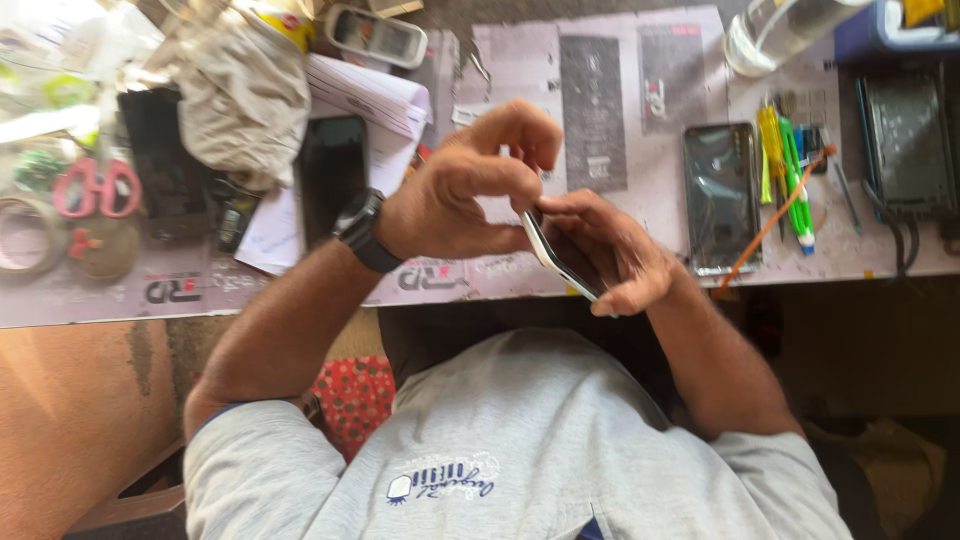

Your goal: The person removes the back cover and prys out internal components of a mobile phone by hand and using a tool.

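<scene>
White-edged slim smartphone (556,262) sits edge-on between a person's two hands above the near edge of the grey printed tabletop (640,215), its long axis slanting from upper left to lower right. The right hand (605,255) cradles it from beneath, fingers wrapped around the lower end; the left hand (470,190), a black wristwatch (365,230) at the wrist, pinches the upper edge with curled fingertips. A second dark handset (721,195) lies flat to the right.

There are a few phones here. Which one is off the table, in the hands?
The white-edged phone, pinched between the left hand and right hand. The black phone and the opened phone both lie flat on the mat.
</scene>
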